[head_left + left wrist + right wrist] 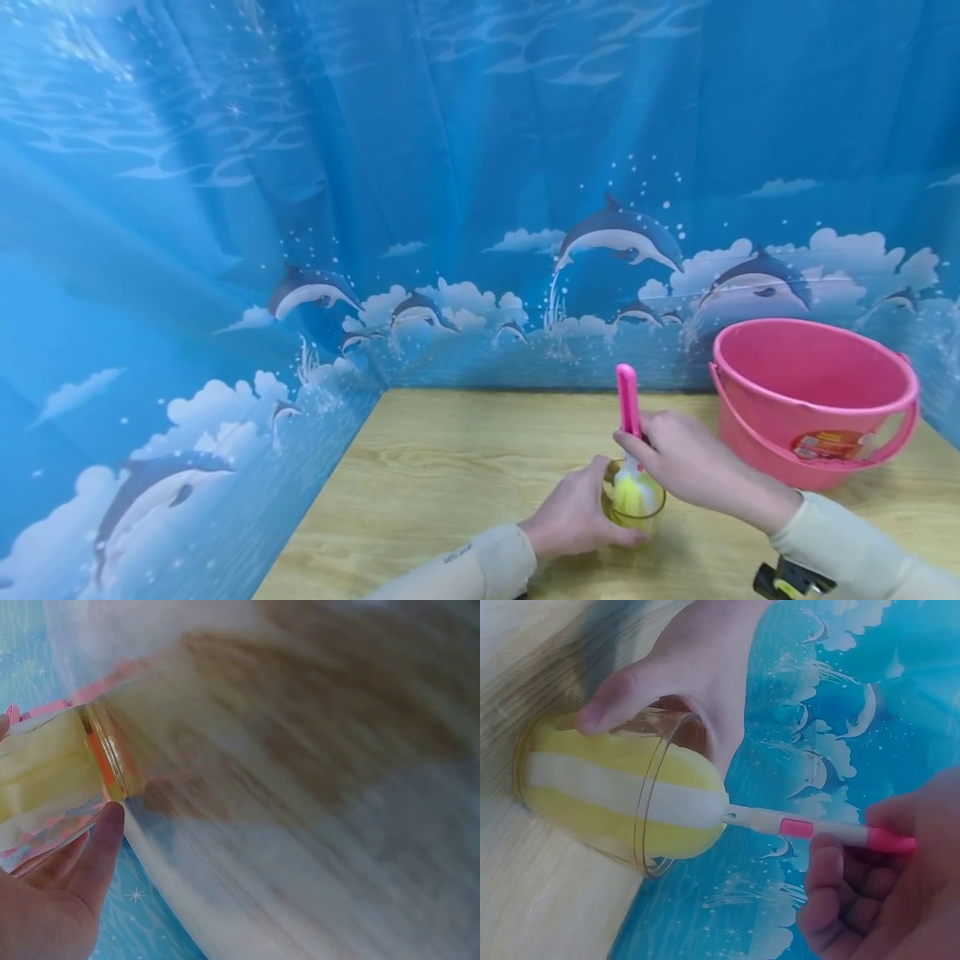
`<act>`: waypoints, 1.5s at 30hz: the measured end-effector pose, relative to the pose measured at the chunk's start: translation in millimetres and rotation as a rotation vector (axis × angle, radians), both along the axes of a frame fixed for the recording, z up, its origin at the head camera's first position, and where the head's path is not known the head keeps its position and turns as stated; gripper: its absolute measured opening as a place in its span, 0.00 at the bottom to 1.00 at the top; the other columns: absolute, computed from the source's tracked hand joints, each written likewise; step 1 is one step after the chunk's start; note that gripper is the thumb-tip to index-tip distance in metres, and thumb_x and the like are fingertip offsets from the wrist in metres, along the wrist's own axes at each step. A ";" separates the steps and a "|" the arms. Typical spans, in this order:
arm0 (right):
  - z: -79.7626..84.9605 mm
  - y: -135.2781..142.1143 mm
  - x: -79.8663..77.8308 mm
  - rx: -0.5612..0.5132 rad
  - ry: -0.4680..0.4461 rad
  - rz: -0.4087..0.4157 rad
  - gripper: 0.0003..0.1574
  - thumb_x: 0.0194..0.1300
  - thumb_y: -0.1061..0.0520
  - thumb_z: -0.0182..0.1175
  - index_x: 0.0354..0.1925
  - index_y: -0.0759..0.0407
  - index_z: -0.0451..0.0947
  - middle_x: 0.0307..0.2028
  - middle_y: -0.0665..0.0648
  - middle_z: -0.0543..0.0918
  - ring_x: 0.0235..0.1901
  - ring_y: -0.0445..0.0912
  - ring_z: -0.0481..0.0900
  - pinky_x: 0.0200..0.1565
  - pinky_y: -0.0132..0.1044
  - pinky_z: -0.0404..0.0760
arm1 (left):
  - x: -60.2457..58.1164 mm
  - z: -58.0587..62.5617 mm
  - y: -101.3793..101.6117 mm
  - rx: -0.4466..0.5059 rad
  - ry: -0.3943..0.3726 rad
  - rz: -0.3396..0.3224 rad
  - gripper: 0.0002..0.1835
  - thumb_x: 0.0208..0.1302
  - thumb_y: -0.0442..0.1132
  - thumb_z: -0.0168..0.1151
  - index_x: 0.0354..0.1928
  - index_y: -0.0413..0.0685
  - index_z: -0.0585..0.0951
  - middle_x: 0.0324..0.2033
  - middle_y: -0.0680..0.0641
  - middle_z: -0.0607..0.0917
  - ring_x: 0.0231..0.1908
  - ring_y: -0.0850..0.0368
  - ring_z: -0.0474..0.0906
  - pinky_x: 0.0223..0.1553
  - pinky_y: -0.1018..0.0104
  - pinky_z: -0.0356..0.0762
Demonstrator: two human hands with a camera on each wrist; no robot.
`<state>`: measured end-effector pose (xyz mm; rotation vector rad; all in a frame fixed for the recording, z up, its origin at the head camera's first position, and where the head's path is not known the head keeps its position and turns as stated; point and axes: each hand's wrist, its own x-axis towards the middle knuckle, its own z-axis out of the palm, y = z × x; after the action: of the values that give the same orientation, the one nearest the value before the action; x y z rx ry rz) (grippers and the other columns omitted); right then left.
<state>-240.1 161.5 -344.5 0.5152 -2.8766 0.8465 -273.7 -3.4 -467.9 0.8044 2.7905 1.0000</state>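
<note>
My left hand (573,510) grips a clear glass (592,735) round its side, thumb along the wall in the right wrist view. A yellow and white sponge brush (694,791) fills the inside of the glass, its rounded end by the handle sticking out past the rim. With curled fingers my right hand (678,458) holds the brush's pink and white handle (628,400), which points up out of the glass in the head view. In the left wrist view the glass's base (109,754) shows close to the left fingertips, beside the wood surface.
A pink bucket (813,433) with its handle hanging down stands on the wooden table (450,433), right of my right hand. A blue dolphin-print sheet (480,208) hangs behind the table and along its left side.
</note>
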 end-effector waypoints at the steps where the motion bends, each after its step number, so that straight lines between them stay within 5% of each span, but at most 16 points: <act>1: 0.3 0.3 0.4 -0.001 -0.001 -0.005 0.15 0.67 0.47 0.53 0.25 0.50 0.75 0.16 0.46 0.72 0.12 0.39 0.63 0.14 0.29 0.62 | 0.1 -0.4 0.3 0.000 0.003 -0.002 0.42 0.33 0.65 0.73 0.52 0.62 0.66 0.34 0.65 0.74 0.27 0.72 0.70 0.26 0.77 0.70; 25: 22.1 3.5 8.5 0.026 0.144 -0.002 0.20 0.68 0.42 0.49 0.26 0.51 0.73 0.15 0.45 0.69 0.11 0.37 0.62 0.14 0.29 0.62 | -0.5 4.4 1.3 -0.014 0.017 0.006 0.41 0.33 0.66 0.73 0.52 0.66 0.66 0.35 0.67 0.74 0.34 0.74 0.71 0.34 0.74 0.73; 33: 16.4 1.6 8.5 0.045 0.143 -0.011 0.20 0.67 0.43 0.50 0.22 0.50 0.71 0.13 0.46 0.65 0.12 0.38 0.61 0.14 0.29 0.63 | 0.0 6.3 2.3 -0.033 -0.034 0.033 0.42 0.32 0.66 0.72 0.53 0.66 0.66 0.37 0.67 0.75 0.36 0.74 0.71 0.37 0.72 0.74; 45: -3.9 2.6 1.2 0.060 0.103 0.047 0.15 0.65 0.46 0.55 0.24 0.50 0.75 0.12 0.44 0.65 0.12 0.36 0.61 0.15 0.28 0.64 | 1.1 2.6 1.4 -0.055 -0.025 0.048 0.41 0.32 0.66 0.73 0.51 0.65 0.67 0.33 0.66 0.74 0.29 0.72 0.70 0.28 0.74 0.71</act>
<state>-238.9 164.1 -348.4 0.6155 -2.8138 0.7198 -272.6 -2.1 -465.3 0.7167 2.8148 0.9289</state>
